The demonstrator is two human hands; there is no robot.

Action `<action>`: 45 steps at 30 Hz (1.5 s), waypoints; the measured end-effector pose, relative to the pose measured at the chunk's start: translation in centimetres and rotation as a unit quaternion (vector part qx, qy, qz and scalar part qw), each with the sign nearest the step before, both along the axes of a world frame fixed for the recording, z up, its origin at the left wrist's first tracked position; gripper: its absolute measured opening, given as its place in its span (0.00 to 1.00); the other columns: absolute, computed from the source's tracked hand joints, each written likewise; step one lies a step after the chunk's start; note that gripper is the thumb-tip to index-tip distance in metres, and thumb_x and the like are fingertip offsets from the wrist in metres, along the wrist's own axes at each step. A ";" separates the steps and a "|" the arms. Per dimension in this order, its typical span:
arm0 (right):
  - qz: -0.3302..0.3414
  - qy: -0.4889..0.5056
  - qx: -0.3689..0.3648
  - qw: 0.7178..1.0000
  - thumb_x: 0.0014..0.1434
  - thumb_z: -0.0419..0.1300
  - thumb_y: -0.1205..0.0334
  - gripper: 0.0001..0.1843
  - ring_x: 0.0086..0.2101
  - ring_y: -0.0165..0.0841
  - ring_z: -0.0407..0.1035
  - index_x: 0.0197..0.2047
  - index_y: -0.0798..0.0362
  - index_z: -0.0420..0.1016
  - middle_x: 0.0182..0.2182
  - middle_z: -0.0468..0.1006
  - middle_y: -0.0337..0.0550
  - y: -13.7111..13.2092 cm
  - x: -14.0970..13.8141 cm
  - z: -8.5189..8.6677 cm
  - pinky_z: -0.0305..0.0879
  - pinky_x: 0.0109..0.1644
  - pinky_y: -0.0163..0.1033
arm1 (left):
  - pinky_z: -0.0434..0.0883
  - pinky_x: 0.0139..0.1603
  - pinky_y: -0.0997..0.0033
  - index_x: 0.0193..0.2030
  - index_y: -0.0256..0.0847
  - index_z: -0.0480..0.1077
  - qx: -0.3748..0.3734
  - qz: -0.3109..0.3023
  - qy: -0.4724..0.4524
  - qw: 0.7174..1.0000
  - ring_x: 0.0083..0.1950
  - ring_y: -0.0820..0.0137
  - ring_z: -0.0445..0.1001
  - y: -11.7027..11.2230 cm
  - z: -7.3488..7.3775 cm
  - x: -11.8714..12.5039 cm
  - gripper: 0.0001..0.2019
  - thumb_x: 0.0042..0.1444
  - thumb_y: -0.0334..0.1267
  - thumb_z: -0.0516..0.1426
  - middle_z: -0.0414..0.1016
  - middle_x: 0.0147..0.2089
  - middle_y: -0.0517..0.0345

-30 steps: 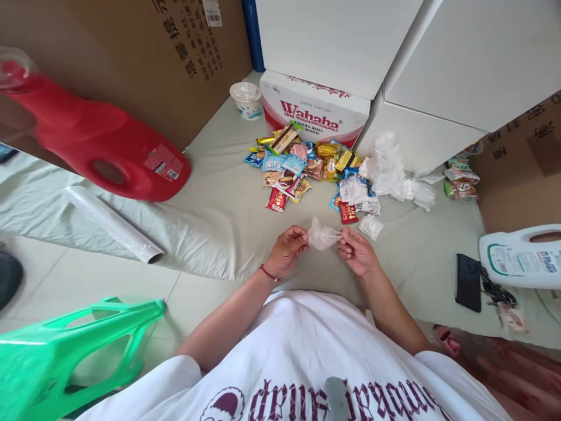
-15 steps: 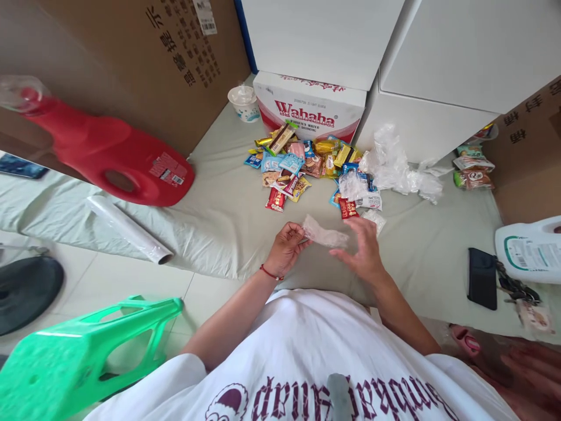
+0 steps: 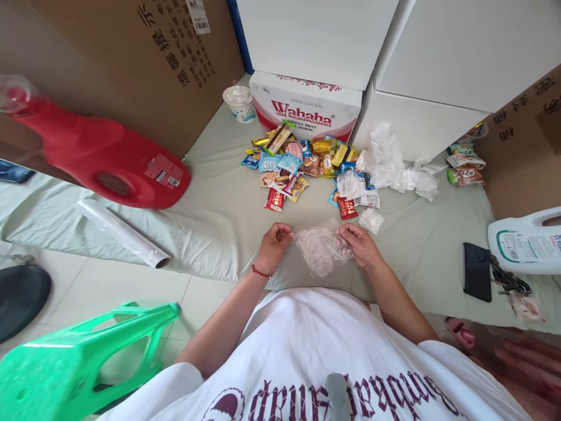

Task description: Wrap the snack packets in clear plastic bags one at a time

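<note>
A clear, crinkled plastic bag (image 3: 322, 250) hangs spread between my two hands, above the pale green cloth (image 3: 219, 216). My left hand (image 3: 276, 244) pinches its left edge between thumb and fingers. At its right edge, my right hand (image 3: 358, 242) is closed on the plastic in the same way. Beyond my hands lies a pile of small wrapped snacks (image 3: 287, 164). A red snack packet (image 3: 347, 207) and a small folded clear bag (image 3: 371, 221) sit nearest my right hand. More crumpled clear bags (image 3: 385, 161) lie at the pile's right side.
A Wahaha carton (image 3: 307, 111) and a paper cup (image 3: 239, 104) stand behind the snacks. To the left are a red detergent jug (image 3: 118, 158), a plastic-wrap roll (image 3: 125, 234) and a green stool (image 3: 87, 356). A phone (image 3: 477, 272) and white jug (image 3: 526, 241) lie right.
My right hand has gone from open beside the bag to gripping its right edge. The bag, bunched narrow before, is now spread wider. My left hand has shifted slightly left.
</note>
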State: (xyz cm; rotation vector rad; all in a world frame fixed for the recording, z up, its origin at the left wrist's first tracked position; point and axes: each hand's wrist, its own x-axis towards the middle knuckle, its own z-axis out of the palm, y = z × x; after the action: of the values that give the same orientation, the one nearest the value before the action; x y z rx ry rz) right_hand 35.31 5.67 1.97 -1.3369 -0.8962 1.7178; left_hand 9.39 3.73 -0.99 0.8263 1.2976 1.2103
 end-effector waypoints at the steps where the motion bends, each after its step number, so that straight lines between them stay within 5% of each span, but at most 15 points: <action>1: -0.004 0.006 0.001 1.000 0.46 0.75 0.40 0.23 0.23 0.29 0.64 0.30 0.50 0.76 0.21 0.70 0.33 -0.2 -0.3 0.1 0.60 0.23 0.33 | 0.65 0.35 0.75 0.34 0.41 0.71 0.011 0.021 0.023 0.999 0.33 0.75 0.67 -0.1 0.1 0.0 0.18 0.45 0.46 0.72 0.71 0.32 0.63; 3: -0.017 0.017 0.014 1.000 0.46 0.75 0.41 0.22 0.25 0.30 0.68 0.31 0.49 0.77 0.23 0.72 0.35 -0.6 -0.9 0.2 0.64 0.26 0.34 | 0.63 0.31 0.75 0.35 0.42 0.70 0.012 0.017 0.018 1.000 0.29 0.76 0.65 -0.7 0.9 0.3 0.16 0.49 0.48 0.69 0.69 0.29 0.65; 6: -0.027 0.038 0.033 0.998 0.45 0.76 0.42 0.21 0.30 0.32 0.72 0.35 0.48 0.81 0.27 0.77 0.37 -1.0 -1.8 0.6 0.70 0.35 0.38 | 0.59 0.26 0.74 0.36 0.43 0.70 -0.013 -0.081 -0.039 0.996 0.27 0.74 0.64 -1.8 2.7 1.9 0.17 0.57 0.55 0.63 0.68 0.27 0.64; 9: 0.004 0.051 0.038 0.998 0.45 0.77 0.45 0.22 0.35 0.35 0.75 0.40 0.46 0.84 0.33 0.81 0.40 -1.4 -2.6 1.0 0.73 0.43 0.42 | 0.64 0.31 0.73 0.38 0.42 0.73 0.013 -0.127 -0.023 0.992 0.34 0.71 0.70 -2.1 3.8 4.0 0.18 0.50 0.52 0.69 0.74 0.34 0.58; 13: 0.026 0.032 0.054 0.998 0.47 0.77 0.47 0.23 0.39 0.36 0.76 0.45 0.44 0.84 0.35 0.81 0.40 -1.5 -2.6 1.4 0.73 0.46 0.43 | 0.66 0.37 0.71 0.33 0.41 0.74 0.042 -0.109 0.021 0.993 0.37 0.71 0.69 -0.9 3.4 4.9 0.15 0.46 0.46 0.71 0.74 0.34 0.60; 20: -0.016 -0.011 0.056 0.998 0.50 0.75 0.43 0.21 0.37 0.34 0.73 0.41 0.47 0.83 0.32 0.77 0.40 -1.4 0.5 1.6 0.73 0.38 0.38 | 0.65 0.37 0.72 0.32 0.40 0.72 -0.007 -0.067 -0.080 0.994 0.33 0.74 0.67 -0.1 2.3 2.1 0.18 0.44 0.48 0.72 0.72 0.31 0.64; 24: 0.055 -0.035 0.102 0.993 0.53 0.71 0.40 0.22 0.42 0.37 0.72 0.44 0.46 0.83 0.39 0.78 0.43 -1.8 -0.9 1.8 0.73 0.44 0.41 | 0.65 0.37 0.72 0.30 0.39 0.72 -0.003 -0.075 -0.036 0.997 0.33 0.74 0.68 -0.5 2.5 3.0 0.17 0.44 0.46 0.73 0.73 0.30 0.63; 28: 0.072 -0.035 0.105 0.991 0.50 0.74 0.43 0.18 0.31 0.31 0.67 0.33 0.48 0.81 0.29 0.76 0.38 -1.5 -2.2 2.0 0.67 0.39 0.38 | 0.64 0.34 0.74 0.30 0.39 0.71 0.005 -0.066 -0.094 0.993 0.31 0.76 0.66 -0.3 3.0 3.9 0.20 0.41 0.46 0.74 0.70 0.29 0.65; 33: 0.014 0.038 0.062 0.997 0.50 0.75 0.45 0.18 0.29 0.29 0.67 0.31 0.49 0.78 0.28 0.75 0.37 -0.8 0.8 2.3 0.66 0.36 0.36 | 0.67 0.32 0.77 0.32 0.40 0.69 -0.027 -0.065 -0.191 0.979 0.30 0.78 0.68 0.1 3.5 1.8 0.20 0.43 0.43 0.75 0.71 0.30 0.65; 39: 0.018 0.047 0.006 0.999 0.50 0.76 0.48 0.17 0.31 0.29 0.67 0.31 0.50 0.77 0.29 0.74 0.38 -1.1 5.0 2.1 0.67 0.35 0.34 | 0.76 0.39 0.73 0.35 0.40 0.68 -0.070 -0.026 -0.197 0.978 0.40 0.72 0.77 -0.1 3.0 -1.7 0.21 0.45 0.42 0.74 0.79 0.40 0.58; 45: 0.018 -0.074 0.010 0.997 0.50 0.73 0.43 0.21 0.31 0.30 0.66 0.31 0.51 0.76 0.29 0.71 0.38 -0.9 6.6 0.3 0.67 0.34 0.34 | 0.76 0.35 0.74 0.36 0.41 0.66 -0.085 0.016 -0.214 0.973 0.37 0.73 0.79 -0.5 2.0 -3.5 0.23 0.43 0.43 0.75 0.79 0.37 0.61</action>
State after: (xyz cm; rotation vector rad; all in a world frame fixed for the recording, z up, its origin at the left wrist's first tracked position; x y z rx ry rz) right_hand 41.94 4.80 2.26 -1.4570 -1.0229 1.6483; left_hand 5.88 3.19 1.05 0.3919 1.0428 1.2028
